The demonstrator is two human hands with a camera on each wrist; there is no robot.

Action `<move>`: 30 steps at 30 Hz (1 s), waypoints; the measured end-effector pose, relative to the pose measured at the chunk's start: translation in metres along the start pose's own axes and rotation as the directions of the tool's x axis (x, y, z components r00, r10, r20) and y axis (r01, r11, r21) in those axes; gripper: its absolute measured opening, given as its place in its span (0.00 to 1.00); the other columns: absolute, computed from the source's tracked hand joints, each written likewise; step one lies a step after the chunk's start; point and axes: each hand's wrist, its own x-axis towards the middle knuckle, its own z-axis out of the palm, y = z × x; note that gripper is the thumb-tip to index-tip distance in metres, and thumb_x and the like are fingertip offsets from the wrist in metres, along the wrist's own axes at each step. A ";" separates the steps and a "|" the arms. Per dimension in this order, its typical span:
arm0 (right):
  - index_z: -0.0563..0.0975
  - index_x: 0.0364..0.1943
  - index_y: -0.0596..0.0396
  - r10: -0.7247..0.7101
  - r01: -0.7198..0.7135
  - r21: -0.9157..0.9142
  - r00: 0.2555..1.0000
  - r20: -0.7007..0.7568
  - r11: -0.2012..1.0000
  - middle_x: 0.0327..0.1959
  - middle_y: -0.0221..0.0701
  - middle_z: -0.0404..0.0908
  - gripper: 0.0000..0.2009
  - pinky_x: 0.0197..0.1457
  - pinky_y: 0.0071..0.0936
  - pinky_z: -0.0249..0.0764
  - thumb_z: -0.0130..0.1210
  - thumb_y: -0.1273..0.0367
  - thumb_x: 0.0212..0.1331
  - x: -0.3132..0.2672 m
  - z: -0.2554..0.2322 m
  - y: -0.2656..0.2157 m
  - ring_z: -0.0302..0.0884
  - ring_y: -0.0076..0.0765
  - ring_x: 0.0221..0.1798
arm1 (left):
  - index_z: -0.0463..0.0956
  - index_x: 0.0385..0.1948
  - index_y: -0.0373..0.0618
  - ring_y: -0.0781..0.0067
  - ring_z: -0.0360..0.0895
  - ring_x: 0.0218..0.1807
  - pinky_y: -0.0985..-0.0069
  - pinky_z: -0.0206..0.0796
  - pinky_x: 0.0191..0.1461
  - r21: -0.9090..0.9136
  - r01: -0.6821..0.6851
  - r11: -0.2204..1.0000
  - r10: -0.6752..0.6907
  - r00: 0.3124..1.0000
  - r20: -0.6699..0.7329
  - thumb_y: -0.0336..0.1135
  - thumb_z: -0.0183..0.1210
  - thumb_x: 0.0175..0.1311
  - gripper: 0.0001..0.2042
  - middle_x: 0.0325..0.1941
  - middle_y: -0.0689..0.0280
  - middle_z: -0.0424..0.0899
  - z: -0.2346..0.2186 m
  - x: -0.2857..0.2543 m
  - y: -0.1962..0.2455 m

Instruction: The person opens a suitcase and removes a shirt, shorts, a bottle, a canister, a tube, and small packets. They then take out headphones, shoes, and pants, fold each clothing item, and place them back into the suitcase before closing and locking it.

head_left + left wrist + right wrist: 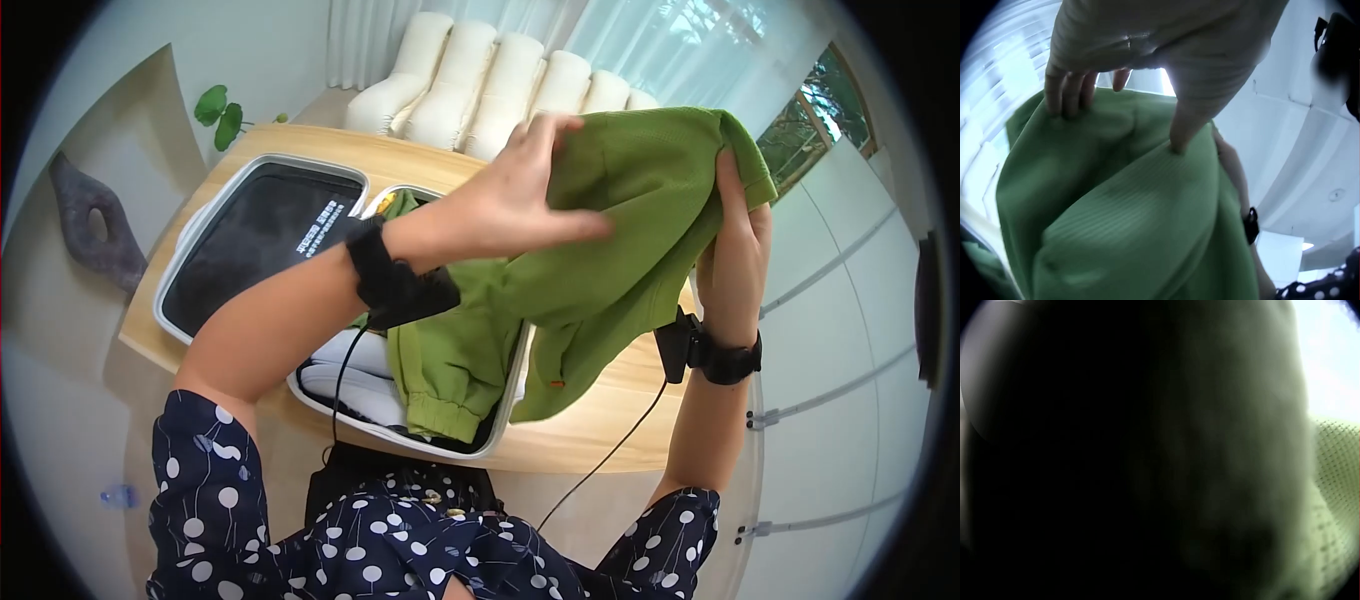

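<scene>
A green garment [620, 210] of textured fabric hangs raised over the right side of an open suitcase [510, 400], with a small orange tag low on it. My right hand [735, 260] holds it up at its right end, fabric draped over the fingers. In the right wrist view, a dark blur hides most of that grip. My left hand [500, 200] is at the garment's left end, thumb and fingers spread wide. The left wrist view shows its thumb touching a ribbed fold [1129, 206] and its fingertips at the fabric behind.
More green clothing [450, 370] with a gathered cuff lies in the suitcase beside folded light grey cloth [355, 375]. The black-lined lid [255, 250] lies open to the left on a wooden table [610, 440]. A cream sofa [480, 85] stands behind. Cables run from both wrists.
</scene>
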 end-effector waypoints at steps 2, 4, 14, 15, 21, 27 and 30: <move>0.75 0.49 0.58 0.022 -0.019 0.090 0.999 -0.032 0.996 0.44 0.30 0.79 0.13 0.46 0.21 0.73 0.49 0.65 0.66 -0.001 -0.008 -0.003 0.77 0.24 0.44 | 0.52 0.61 0.37 0.64 0.66 0.58 0.71 0.59 0.60 0.013 0.018 1.000 -0.019 0.999 0.031 0.47 0.67 0.51 0.41 0.56 0.53 0.68 0.021 -0.015 -0.014; 0.75 0.48 0.58 0.025 -0.013 0.106 0.994 -0.109 0.994 0.43 0.30 0.79 0.13 0.46 0.21 0.73 0.50 0.65 0.65 -0.005 -0.014 -0.010 0.77 0.25 0.43 | 0.52 0.62 0.36 0.63 0.68 0.57 0.70 0.60 0.59 0.033 0.040 0.999 -0.042 0.997 0.061 0.48 0.67 0.51 0.41 0.55 0.52 0.69 0.029 -0.021 -0.014; 0.72 0.50 0.59 0.012 -0.019 -0.031 0.975 -0.220 0.999 0.45 0.33 0.77 0.15 0.43 0.20 0.74 0.50 0.64 0.65 -0.001 -0.096 0.005 0.76 0.25 0.43 | 0.63 0.57 0.38 0.79 0.76 0.47 0.79 0.70 0.51 -0.793 0.474 0.383 -0.279 0.878 0.389 0.37 0.53 0.65 0.21 0.47 0.64 0.76 0.000 0.003 0.038; 0.71 0.52 0.58 -0.140 0.057 -0.432 0.976 -0.163 0.900 0.48 0.33 0.75 0.16 0.43 0.21 0.73 0.52 0.65 0.64 0.000 -0.110 0.014 0.76 0.25 0.43 | 0.64 0.57 0.39 0.78 0.76 0.48 0.79 0.70 0.52 -0.819 0.454 0.351 -0.339 0.877 0.341 0.37 0.53 0.66 0.20 0.48 0.64 0.76 -0.010 0.008 0.045; 0.64 0.60 0.56 -0.136 0.276 -0.511 0.946 0.295 0.814 0.57 0.36 0.69 0.28 0.40 0.20 0.71 0.59 0.73 0.54 -0.039 -0.058 -0.004 0.75 0.24 0.43 | 0.65 0.56 0.40 0.78 0.76 0.48 0.78 0.71 0.52 -0.818 0.365 0.445 -0.231 0.929 0.289 0.37 0.52 0.67 0.19 0.48 0.65 0.76 0.001 0.029 0.051; 0.74 0.48 0.61 -0.190 0.293 -0.382 0.939 0.285 0.876 0.41 0.28 0.79 0.12 0.43 0.19 0.71 0.53 0.76 0.60 -0.047 -0.049 0.002 0.73 0.19 0.41 | 0.63 0.57 0.39 0.71 0.77 0.51 0.76 0.67 0.57 -0.725 0.108 0.680 0.067 0.976 0.208 0.41 0.49 0.69 0.20 0.49 0.58 0.78 0.020 0.027 0.074; 0.73 0.52 0.61 -0.238 0.155 -0.487 0.965 -0.112 0.859 0.46 0.34 0.79 0.14 0.46 0.26 0.72 0.50 0.71 0.64 -0.043 -0.110 -0.025 0.77 0.28 0.44 | 0.65 0.55 0.37 0.70 0.77 0.51 0.73 0.68 0.56 -0.611 0.089 0.786 0.030 0.983 0.182 0.44 0.51 0.67 0.22 0.48 0.56 0.78 0.000 0.020 0.054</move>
